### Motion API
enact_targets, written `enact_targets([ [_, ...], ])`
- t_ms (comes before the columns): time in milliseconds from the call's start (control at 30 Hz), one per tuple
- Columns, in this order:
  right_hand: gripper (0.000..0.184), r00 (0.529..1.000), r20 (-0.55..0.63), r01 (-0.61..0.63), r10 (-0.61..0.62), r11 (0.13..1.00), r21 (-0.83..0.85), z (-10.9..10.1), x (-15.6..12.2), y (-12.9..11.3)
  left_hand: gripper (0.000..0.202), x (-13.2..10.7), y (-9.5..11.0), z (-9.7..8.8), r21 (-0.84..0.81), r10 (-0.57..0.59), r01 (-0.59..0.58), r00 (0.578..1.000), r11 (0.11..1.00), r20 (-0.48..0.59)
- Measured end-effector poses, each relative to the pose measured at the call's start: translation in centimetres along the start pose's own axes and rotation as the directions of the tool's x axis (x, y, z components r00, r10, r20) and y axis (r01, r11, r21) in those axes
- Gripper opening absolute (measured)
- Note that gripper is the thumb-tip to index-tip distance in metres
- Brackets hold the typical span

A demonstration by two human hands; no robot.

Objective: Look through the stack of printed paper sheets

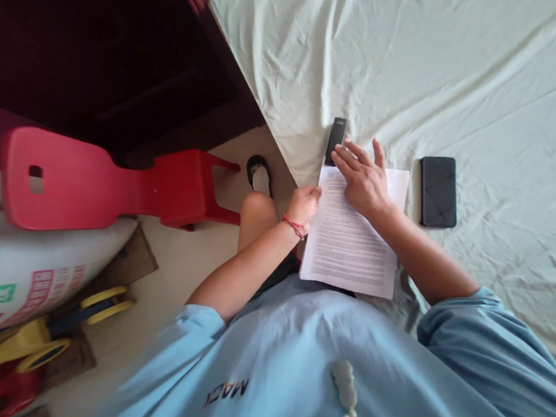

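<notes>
A stack of printed paper (355, 252) lies near the front edge of the cloth-covered surface, its lower end close to my body. My left hand (302, 204) is closed on the stack's left edge, with a red cord around the wrist. At the top left corner of the sheets sits a black stapler (335, 138), its near end meeting the paper. My right hand (365, 181) lies over the upper part of the stack, fingers stretched out and spread. Its fingertips reach the stapler's right side; how firmly they press cannot be seen.
A black phone-like device (438, 191) lies right of the paper on the wrinkled pale cloth (468, 76). To the left, a red plastic chair (113, 186) stands on the floor near dark wooden furniture (102, 41). A printed white sack (31, 270) and a yellow wheeled toy (33, 342) are nearby.
</notes>
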State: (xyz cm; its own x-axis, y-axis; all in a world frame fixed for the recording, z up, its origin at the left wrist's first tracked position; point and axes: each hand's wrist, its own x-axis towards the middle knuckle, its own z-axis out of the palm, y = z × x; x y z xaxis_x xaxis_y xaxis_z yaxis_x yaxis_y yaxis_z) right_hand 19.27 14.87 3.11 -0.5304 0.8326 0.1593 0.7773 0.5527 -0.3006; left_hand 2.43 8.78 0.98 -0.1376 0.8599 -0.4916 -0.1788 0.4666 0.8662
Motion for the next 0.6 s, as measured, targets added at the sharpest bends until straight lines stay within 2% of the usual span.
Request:
enact_targets([
  [267,0.065,1.0,0.015,-0.019,0.019,1.0,-0.012,0.1,0.3,-0.4,0.04,-0.2,0.5,0.5,0.075,0.026,-0.023,0.999,0.997,-0.041],
  [400,0.059,0.987,-0.065,-0.149,0.149,0.989,-0.003,-1.7,-0.8,-1.0,0.039,-0.5,0.2,0.2,0.119,0.079,-0.074,0.996,0.99,-0.037],
  [500,0.065,0.913,-0.184,-0.375,0.364,0.927,-0.028,-3.9,-3.6,0.3,0.037,-1.2,-0.4,-0.4,0.149,0.11,-0.105,0.994,0.983,-0.025],
  [600,0.075,0.773,-0.259,-0.613,0.579,0.787,-0.068,-5.3,-7.7,3.3,0.037,-2.0,-1.1,-1.0,0.186,0.143,-0.134,0.989,0.973,-0.037],
])
